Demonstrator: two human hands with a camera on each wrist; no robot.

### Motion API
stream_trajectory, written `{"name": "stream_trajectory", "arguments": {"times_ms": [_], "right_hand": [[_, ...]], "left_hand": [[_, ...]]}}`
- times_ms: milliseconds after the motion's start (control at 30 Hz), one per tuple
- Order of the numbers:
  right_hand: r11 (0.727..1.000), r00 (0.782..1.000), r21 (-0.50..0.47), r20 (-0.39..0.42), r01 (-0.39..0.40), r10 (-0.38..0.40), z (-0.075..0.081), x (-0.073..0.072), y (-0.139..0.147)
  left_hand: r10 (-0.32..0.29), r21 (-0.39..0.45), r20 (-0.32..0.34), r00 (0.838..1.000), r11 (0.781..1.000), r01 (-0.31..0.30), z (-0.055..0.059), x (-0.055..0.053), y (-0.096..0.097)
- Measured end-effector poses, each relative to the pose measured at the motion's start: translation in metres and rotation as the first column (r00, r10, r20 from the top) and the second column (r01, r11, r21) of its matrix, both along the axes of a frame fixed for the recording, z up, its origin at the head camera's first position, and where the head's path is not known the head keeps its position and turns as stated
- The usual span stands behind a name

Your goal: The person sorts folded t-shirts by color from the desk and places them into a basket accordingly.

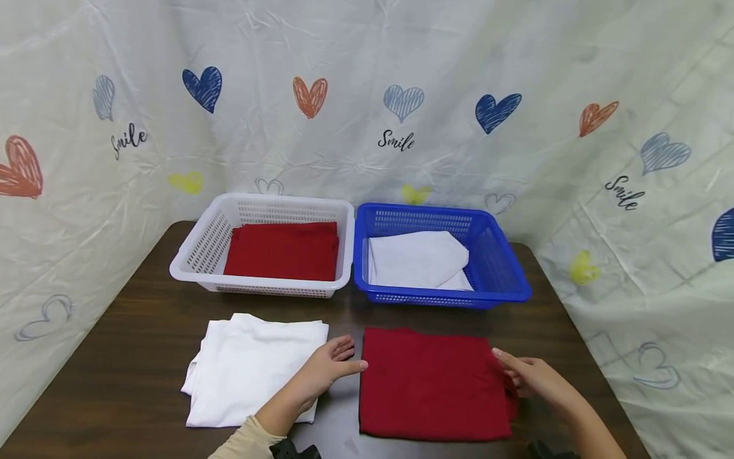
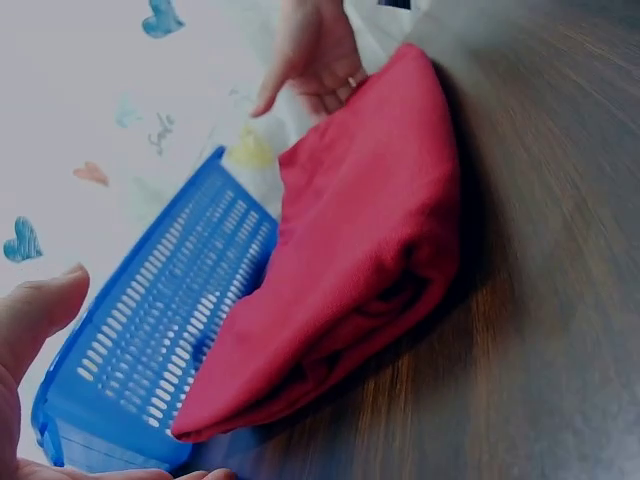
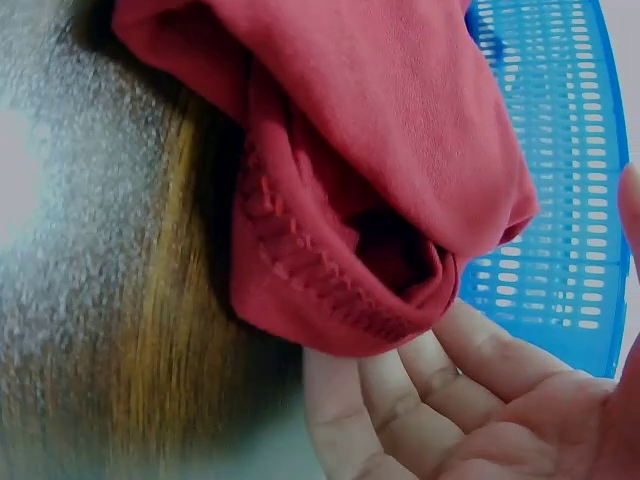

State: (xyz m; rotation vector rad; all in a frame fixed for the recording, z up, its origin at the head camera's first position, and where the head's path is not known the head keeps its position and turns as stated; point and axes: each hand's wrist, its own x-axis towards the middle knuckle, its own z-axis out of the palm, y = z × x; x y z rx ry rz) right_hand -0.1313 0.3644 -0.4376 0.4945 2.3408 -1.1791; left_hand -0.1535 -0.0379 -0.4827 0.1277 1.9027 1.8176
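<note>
A folded red garment (image 1: 432, 386) lies flat on the table in front of me, its stitched hem (image 3: 300, 265) showing in the right wrist view. At its right edge is my right hand (image 1: 530, 376), fingers reaching to the hem and thumb (image 3: 630, 215) held apart from the cloth. My left hand (image 1: 327, 370) hovers by the garment's left edge with its fingers loosely extended and nothing in its grasp. Left of that hand lies a folded white garment (image 1: 252, 370), partly covered by the left forearm in the head view.
Behind the garments stand a white basket (image 1: 195, 275) holding folded red cloth (image 1: 281, 252) and a blue basket (image 1: 504, 294) holding folded white cloth (image 1: 415, 258), side by side. A curtain printed with hearts (image 1: 309, 95) hangs around the dark wooden table (image 1: 115, 363).
</note>
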Motion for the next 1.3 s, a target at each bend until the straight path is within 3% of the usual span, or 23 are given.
{"name": "stream_trajectory", "arguments": {"times_ms": [167,267,400,533,933,1100,1300], "right_hand": [[0.999,1.0,-0.045,0.023,-0.007,0.008,0.0,0.002,0.0],[0.993,0.996,-0.088,0.043,-0.075,0.079,-0.001,0.004,0.004],[0.967,0.978,-0.181,0.069,-0.182,0.197,-0.003,0.006,0.01],[0.95,0.967,-0.217,0.07,-0.223,0.243,-0.005,0.006,0.014],[0.934,0.971,-0.278,0.017,-0.224,0.238,-0.017,0.011,0.007],[0.951,0.976,-0.228,0.002,-0.21,0.216,-0.021,0.014,0.001],[0.962,0.978,-0.18,-0.017,-0.206,0.206,-0.019,0.016,-0.005]], "left_hand": [[-0.001,0.021,0.012,1.0,1.0,0.001,0.0,0.0,0.002],[-0.001,0.033,0.022,1.0,0.999,0.0,0.0,0.001,0.005],[-0.013,0.058,0.04,0.999,0.998,0.011,0.001,0.002,0.008],[-0.027,0.08,0.055,0.998,0.997,0.023,0.002,0.002,0.01],[-0.039,0.164,0.127,0.991,0.986,0.018,-0.005,0.001,0.016],[-0.031,0.192,0.167,0.985,0.981,-0.002,-0.008,0.002,0.016],[-0.013,0.246,0.167,0.986,0.969,-0.029,-0.013,0.001,0.019]]}}
